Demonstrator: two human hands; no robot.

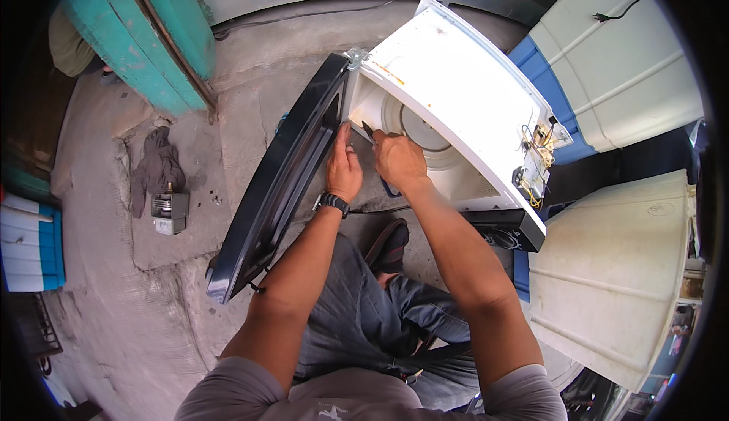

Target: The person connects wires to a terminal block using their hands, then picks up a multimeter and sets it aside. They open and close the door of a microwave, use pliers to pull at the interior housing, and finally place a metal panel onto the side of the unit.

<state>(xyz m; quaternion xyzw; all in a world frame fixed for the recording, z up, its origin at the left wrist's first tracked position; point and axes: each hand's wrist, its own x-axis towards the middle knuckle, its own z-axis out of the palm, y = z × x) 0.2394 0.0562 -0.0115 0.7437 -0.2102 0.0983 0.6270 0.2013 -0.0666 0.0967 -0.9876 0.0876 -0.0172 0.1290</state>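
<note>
Left hand (344, 172) flat on black door (281, 186); right hand (399, 159) clamped on dark tool (369, 131), white microwave (456, 94) at 1 o'clock.

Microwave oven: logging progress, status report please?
Left hand on black oven door. Right hand gripping slim dark tool at white microwave oven opening. Nothing blocking.

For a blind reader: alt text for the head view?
A person's left hand and right hand work at the open front of a white microwave on concrete, the right holding a thin tool; its black door hangs open.
</note>
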